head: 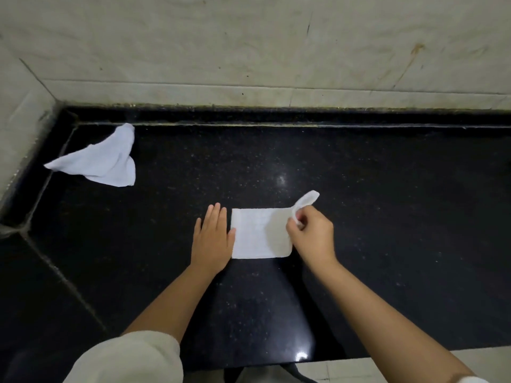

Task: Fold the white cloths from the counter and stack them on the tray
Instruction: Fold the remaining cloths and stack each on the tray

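Folded white cloth: flat, mid-table toward the near edge. Right hand: fingers pinching its lifted far-right corner. Left hand: fingers straight, flat against its left edge. Crumpled white cloth: far-left corner of black table.

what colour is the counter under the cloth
Glossy black speckled stone counter, under the white folded cloth; head view.

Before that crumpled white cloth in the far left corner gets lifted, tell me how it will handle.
The crumpled white cloth is probably floppy: it lies in soft peaks and folds. It likely weighs little, being thin. On the glossy black counter it may slide if pushed.
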